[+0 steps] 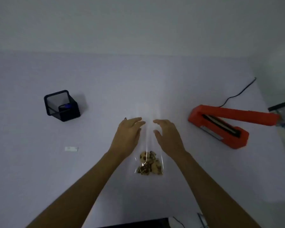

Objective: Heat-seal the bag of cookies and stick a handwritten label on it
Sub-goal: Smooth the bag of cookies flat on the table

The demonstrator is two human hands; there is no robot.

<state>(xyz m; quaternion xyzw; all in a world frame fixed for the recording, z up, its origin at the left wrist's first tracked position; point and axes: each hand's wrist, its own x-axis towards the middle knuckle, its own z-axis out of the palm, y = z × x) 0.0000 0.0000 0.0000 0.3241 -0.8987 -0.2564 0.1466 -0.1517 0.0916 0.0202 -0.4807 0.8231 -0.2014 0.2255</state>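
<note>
- clear bag of cookies lies on the table, between both hands.
- left hand and right hand: fingers relaxed, loosely spread, gripping nothing.
- orange sealer sits at right.

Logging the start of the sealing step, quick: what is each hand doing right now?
Left hand: open, holding nothing, beside the bag.
Right hand: open, holding nothing.

One head-worn view looks forward and down, fairly near the dim, somewhat blurred table.
</note>
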